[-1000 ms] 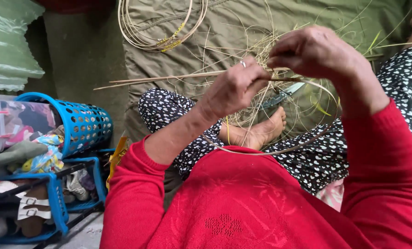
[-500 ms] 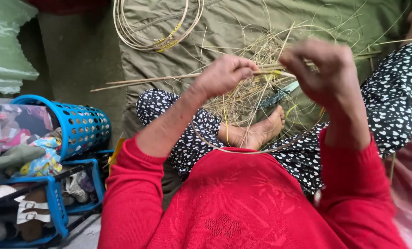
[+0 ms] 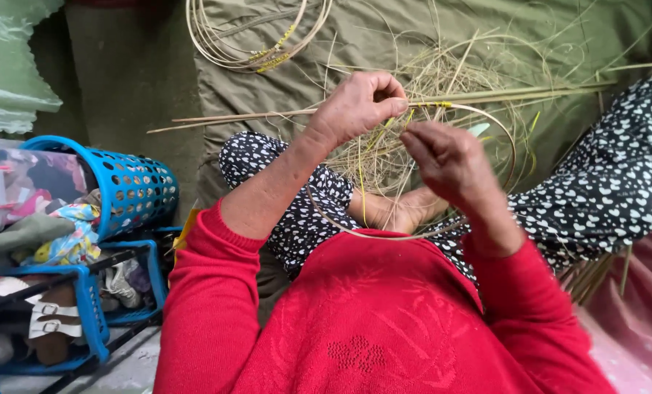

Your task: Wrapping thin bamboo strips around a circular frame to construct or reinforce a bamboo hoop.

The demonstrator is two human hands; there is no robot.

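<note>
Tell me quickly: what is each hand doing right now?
Left hand: closed, pinching the thin cane hoop and yellow strand.
Right hand: fingers curled at the hoop; grip cannot be told.

The left hand [image 3: 359,106] curls shut, so whatever its fingertips pinch stays hidden. The right hand [image 3: 446,157] covers part of the cane hoop [image 3: 505,138] (its near arc also slips behind the red sweater [image 3: 370,314]). The coiled canes [image 3: 257,44] run off the top edge. The blue basket [image 3: 132,186] hides its contents.

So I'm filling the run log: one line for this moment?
left hand: pinching thin bent cane hoop | right hand: beside hoop, fingers curled | loose dry straw on olive cloth
</note>
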